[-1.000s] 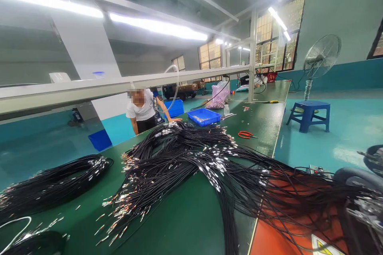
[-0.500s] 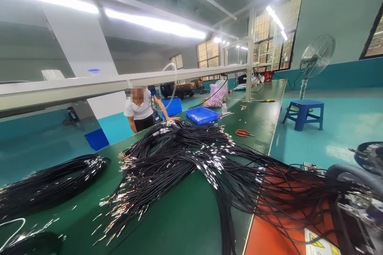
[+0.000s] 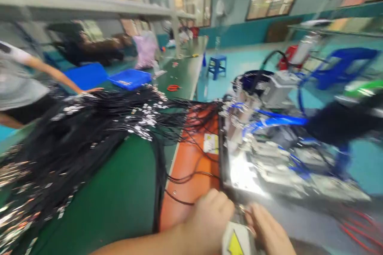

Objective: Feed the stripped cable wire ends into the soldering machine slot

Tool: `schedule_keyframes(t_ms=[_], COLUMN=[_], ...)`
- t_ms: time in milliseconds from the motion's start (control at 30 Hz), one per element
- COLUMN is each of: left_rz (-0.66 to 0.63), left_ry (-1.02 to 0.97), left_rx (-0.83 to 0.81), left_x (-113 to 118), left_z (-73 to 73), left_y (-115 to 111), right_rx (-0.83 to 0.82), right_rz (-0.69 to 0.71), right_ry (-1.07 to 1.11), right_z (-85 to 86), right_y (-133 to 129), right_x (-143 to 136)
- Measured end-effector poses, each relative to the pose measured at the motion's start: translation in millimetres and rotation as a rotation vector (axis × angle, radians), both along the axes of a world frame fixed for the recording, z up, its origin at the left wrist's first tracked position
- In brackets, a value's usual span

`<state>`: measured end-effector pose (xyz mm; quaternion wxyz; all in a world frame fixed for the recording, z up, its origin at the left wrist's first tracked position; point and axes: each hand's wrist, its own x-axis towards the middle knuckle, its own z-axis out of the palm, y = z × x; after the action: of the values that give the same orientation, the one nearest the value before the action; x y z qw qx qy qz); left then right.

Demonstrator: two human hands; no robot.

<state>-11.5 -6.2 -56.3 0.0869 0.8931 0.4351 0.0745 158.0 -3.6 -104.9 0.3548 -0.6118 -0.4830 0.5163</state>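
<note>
My left hand (image 3: 213, 215) is low in the view, above the orange surface (image 3: 185, 167), at the near edge of a machine (image 3: 269, 155). Its fingers are curled, and what they hold, if anything, is hidden. Just to its right, my right hand (image 3: 267, 227) has its fingers bent toward a small metal part (image 3: 241, 209) between the hands; blur hides whether it grips it. A white label with a yellow arrow (image 3: 236, 241) lies below them. Black cables (image 3: 74, 135) with silvery ends are heaped on the green table (image 3: 119, 183), some reaching the machine.
A person's forearm (image 3: 56, 72) reaches to the cable heap from the left. Behind are a blue tray (image 3: 131, 79), red-handled pliers (image 3: 173, 87) and a pink bag (image 3: 145, 50). A blue stool (image 3: 217, 65) stands on the floor; red cables (image 3: 363, 227) lie at the lower right.
The view has swung right and blurred, bringing the machine further in. Both my hands have come into view at the bottom. The other person now appears at the left edge.
</note>
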Motion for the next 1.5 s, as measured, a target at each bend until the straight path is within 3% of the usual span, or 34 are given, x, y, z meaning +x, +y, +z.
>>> schedule_keyframes(t_ms=[167, 567, 800, 1000, 1133, 1300, 1500], left_rz=[0.110, 0.020, 0.012, 0.096, 0.260, 0.428, 0.351], left_ry=[-0.116, -0.062, -0.089, -0.129, -0.212, 0.001, 0.193], left_rx=[-0.105, -0.073, 0.026, 0.022, 0.010, 0.121, 0.278], left_x=[-1.6, 1.4, 5.6, 7.1, -6.7, -28.2, -33.4], left_z=[5.2, 5.3, -9.7, -22.1, -24.5, -24.4, -23.5], left_y=[8.2, 12.8, 10.5, 6.5, -6.6, -41.7, -49.3], right_rx=[-0.061, -0.002, -0.019, 0.009, -0.010, -0.035, -0.015], right_rz=[-0.083, -0.063, -0.049, -0.074, -0.039, -0.038, -0.034], right_ry=[0.301, 0.275, 0.286, 0.273, 0.336, 0.370, 0.350], right_z=[1.8, 4.9, 2.2, -3.7, -4.6, -4.7, -2.7], right_y=[7.1, 13.7, 14.7, 12.4, 11.2, 10.6, 12.3], right_x=[-3.4, -10.7, -9.8, -14.2, -12.8, -10.1, -9.2])
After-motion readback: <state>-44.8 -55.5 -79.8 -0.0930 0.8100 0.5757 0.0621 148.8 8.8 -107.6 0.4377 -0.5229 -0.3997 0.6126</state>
